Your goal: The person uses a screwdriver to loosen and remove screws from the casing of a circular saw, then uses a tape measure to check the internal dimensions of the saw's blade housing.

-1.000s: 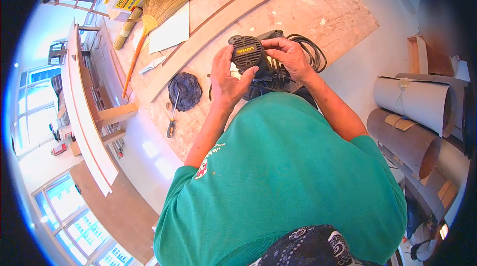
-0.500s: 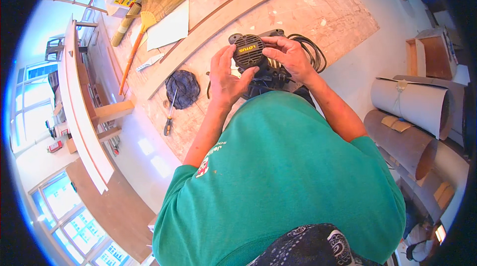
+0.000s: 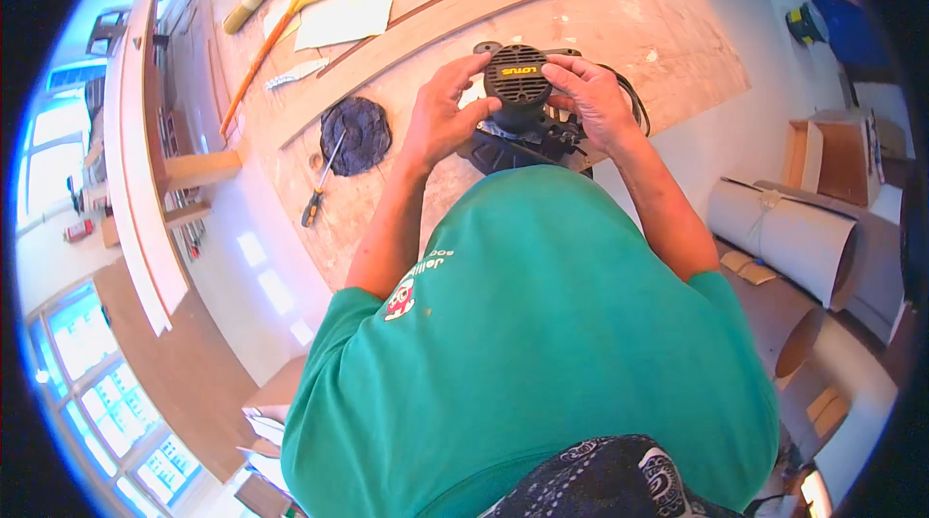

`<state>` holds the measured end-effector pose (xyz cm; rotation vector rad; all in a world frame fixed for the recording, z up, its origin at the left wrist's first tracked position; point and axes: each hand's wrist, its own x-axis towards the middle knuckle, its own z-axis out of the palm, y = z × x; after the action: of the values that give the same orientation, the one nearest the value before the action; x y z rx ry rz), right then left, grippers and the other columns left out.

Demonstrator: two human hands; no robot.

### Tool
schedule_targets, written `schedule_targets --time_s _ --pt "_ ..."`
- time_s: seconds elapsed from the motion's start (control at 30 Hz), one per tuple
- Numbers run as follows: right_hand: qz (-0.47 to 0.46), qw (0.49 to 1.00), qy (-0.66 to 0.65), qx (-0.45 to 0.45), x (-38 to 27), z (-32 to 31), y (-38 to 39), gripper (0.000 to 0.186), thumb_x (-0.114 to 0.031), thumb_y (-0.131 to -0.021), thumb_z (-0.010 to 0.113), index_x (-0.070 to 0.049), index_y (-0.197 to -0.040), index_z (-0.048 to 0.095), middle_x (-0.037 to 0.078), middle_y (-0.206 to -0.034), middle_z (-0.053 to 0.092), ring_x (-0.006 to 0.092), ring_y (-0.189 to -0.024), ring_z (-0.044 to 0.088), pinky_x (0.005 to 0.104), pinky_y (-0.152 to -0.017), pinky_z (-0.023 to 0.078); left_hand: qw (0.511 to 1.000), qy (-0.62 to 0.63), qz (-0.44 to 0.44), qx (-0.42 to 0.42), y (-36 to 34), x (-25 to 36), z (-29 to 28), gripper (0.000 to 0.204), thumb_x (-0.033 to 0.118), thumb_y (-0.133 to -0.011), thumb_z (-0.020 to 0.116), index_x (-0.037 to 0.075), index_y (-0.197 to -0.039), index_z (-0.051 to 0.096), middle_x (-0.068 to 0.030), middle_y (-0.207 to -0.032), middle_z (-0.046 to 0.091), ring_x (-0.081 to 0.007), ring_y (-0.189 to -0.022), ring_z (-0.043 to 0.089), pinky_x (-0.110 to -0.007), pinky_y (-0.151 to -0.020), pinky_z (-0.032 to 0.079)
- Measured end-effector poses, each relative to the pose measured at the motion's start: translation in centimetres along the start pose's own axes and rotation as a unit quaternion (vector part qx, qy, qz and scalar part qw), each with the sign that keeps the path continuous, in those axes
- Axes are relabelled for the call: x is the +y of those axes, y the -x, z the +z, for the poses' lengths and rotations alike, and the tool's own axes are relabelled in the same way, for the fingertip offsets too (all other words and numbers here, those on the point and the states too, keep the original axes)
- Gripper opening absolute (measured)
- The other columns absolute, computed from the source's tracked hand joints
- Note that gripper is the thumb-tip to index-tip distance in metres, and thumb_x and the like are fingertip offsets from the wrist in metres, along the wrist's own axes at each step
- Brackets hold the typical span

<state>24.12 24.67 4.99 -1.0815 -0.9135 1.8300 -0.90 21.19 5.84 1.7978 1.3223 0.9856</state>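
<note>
A black power tool, which looks like a router [image 3: 520,97], stands on the bench close to my body, its round slotted cap facing up. My left hand [image 3: 447,116] grips the cap's left side, thumb at the near edge and fingertips at the far edge. From the other side my right hand [image 3: 598,100] holds it with thumb and fingers. The tool's lower part is partly hidden by my hands and green shirt. Left of it lies a dark, crumpled round cloth-like thing [image 3: 363,140]. A screwdriver [image 3: 313,206] with a black and yellow handle rests with its blade on that.
Across the bench [image 3: 619,44] run long wooden strips [image 3: 484,3]. A broom [image 3: 290,13], a white sheet [image 3: 348,10] and a white-handled tool [image 3: 295,75] lie at the far left. A black cord [image 3: 634,102] coils behind my right hand. Rolled sheets [image 3: 784,228] stand off to the right.
My view has shifted, so the bench items sit differently. Both hands remain on the round cap, which appears slightly turned and tilted, and more of its side shows.
</note>
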Motion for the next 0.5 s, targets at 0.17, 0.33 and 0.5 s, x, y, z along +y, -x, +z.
schedule_targets --time_s 0.17,0.33,0.5 --pt "0.001 1.000 0.005 0.002 0.3 0.1 0.0 0.048 -0.027 -0.102 0.073 0.005 -0.136 0.064 0.012 -0.121 0.074 0.0166 -0.107 0.071 0.0346 -0.093 0.059 0.993 0.113 -0.021 -0.015 0.0 -1.7 0.2 0.063 0.020 -0.091 0.083 0.009 -0.149 0.060 -0.0097 -0.147 0.063 -0.0214 -0.123 0.064 -0.038 -0.105 0.053" --pt "-0.016 0.999 0.034 -0.011 0.3 0.2 0.2 0.048 -0.029 -0.104 0.070 0.005 -0.137 0.064 0.011 -0.123 0.073 0.0161 -0.107 0.070 0.0338 -0.093 0.058 0.983 0.174 -0.052 -0.026 0.0 -2.3 0.5 0.061 0.015 -0.093 0.081 0.007 -0.150 0.059 -0.0097 -0.144 0.064 -0.0219 -0.123 0.064 -0.036 -0.104 0.054" --pt "-0.021 0.999 0.037 -0.023 0.7 0.0 -0.1 0.046 -0.029 -0.106 0.067 0.004 -0.138 0.064 0.009 -0.122 0.074 0.0153 -0.109 0.069 0.0342 -0.096 0.056 0.968 0.244 -0.051 -0.018 0.3 -2.6 1.0 0.062 0.013 -0.094 0.079 0.002 -0.150 0.056 -0.0113 -0.145 0.063 -0.0212 -0.124 0.063 -0.036 -0.104 0.053"
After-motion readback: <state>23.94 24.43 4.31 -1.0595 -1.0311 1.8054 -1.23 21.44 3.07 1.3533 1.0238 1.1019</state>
